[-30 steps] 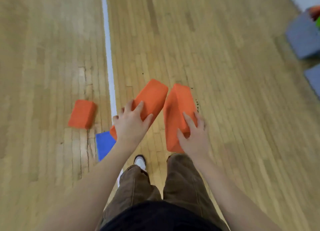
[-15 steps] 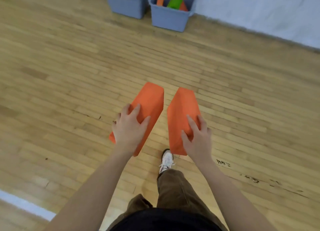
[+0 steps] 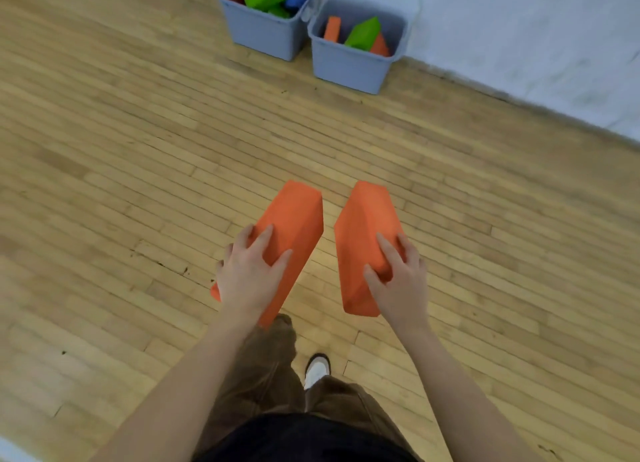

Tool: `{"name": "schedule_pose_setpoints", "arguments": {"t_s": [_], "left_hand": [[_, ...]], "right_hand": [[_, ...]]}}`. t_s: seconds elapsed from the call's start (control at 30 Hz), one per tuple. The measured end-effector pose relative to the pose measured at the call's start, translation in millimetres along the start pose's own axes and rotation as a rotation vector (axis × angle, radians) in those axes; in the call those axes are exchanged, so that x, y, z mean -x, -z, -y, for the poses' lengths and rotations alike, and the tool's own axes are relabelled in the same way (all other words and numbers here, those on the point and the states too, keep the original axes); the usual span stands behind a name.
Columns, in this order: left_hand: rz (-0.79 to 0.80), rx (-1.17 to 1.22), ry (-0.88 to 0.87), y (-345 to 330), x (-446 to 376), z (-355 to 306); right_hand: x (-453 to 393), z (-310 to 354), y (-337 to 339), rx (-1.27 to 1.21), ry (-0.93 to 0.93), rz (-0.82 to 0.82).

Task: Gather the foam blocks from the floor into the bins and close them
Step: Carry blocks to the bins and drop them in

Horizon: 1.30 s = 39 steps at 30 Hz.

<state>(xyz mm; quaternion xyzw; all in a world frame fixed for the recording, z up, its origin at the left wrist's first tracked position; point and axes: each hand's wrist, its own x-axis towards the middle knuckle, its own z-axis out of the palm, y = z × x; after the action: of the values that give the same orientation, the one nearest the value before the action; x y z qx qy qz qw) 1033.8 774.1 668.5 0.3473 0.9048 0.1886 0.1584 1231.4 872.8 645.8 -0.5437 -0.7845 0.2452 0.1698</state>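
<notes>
Head cam: a person stands on a wood plank floor [image 3: 138,184], one orange foam block in each hand, held out at about waist level above the boards. L hand [image 3: 247,276] grips the near end of the left orange block [image 3: 294,219], fingers curled over its top face, thumb on the inner side. R hand [image 3: 398,281] grips the near end of the right orange block [image 3: 363,226] the same way. The two blocks are just apart, far ends pointing toward two grey bins up ahead by a pale wall [image 3: 519,46]. Left bin [image 3: 263,32] holds green, blue & orange blocks, heaped to the rim. Right bin [image 3: 349,66], touching or nearly touching its neighbour, holds a green block [image 3: 362,33] & orange pieces lower down. Both bins are uncovered. Below: brown trousers [image 3: 263,368], a white shoe [image 3: 317,370].
</notes>
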Motion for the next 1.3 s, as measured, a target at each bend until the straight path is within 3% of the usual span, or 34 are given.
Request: {"name": "schedule_pose_setpoints", "arguments": {"t_s": [0.17, 0.43, 0.67, 1.07, 1.3], "left_hand": [[-0.030, 0.044, 0.131, 2.5, -83.0, 9.8], [-0.042, 0.093, 0.144, 37.7, -290.2, 7.5], [-0.020, 0.084, -0.027, 65.1, -459.2, -59.8], [0.141, 0.010, -0.373, 10.4, -729.6, -223.5], [0.069, 0.034, -0.314, 27.8, -887.9, -279.4]], "right_hand": [[-96.0, 41.7, -39.4, 0.042, 0.107, 0.046], [-282.9, 134.8, -92.7, 0.099, 0.134, 0.031], [-396.8, 161.2, -100.4, 0.077, -0.010, -0.024], [-655.2, 125.3, -102.5, 0.025, -0.321, -0.216], [-842.0, 159.3, -96.0, 0.015, -0.203, -0.238]]}}
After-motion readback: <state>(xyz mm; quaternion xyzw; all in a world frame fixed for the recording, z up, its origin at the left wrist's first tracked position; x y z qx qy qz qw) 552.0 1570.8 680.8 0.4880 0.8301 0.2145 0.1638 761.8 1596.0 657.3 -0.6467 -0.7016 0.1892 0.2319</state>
